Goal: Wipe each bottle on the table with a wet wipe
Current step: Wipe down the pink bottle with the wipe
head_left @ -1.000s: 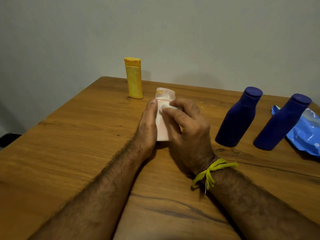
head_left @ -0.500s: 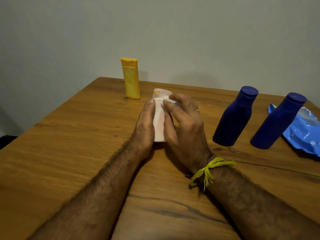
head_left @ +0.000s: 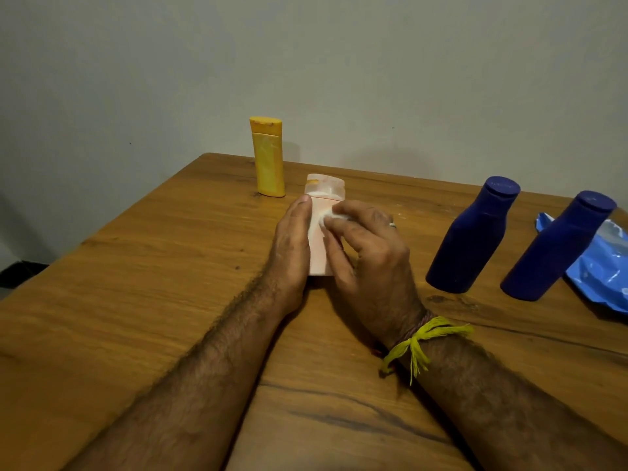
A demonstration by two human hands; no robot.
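Grip: left hand (head_left: 293, 246) flat, steadying pink bottle (head_left: 319, 248); right hand (head_left: 367, 249) pinching wipe (head_left: 334, 215).
Light, slick plastic, likely tippy; hold mid-body at 9 o'clock side.

Dim, warm indoor light — soft shadows on the wall, wide-angle bending at the edges.

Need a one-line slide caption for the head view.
Left hand steadies pale pink bottle; right hand rubs it with a wet wipe.

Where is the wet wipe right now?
In the head view, the wet wipe is pinched under the right hand fingertips against the pale pink bottle, mid-table, with the left hand steadying the bottle's other side.
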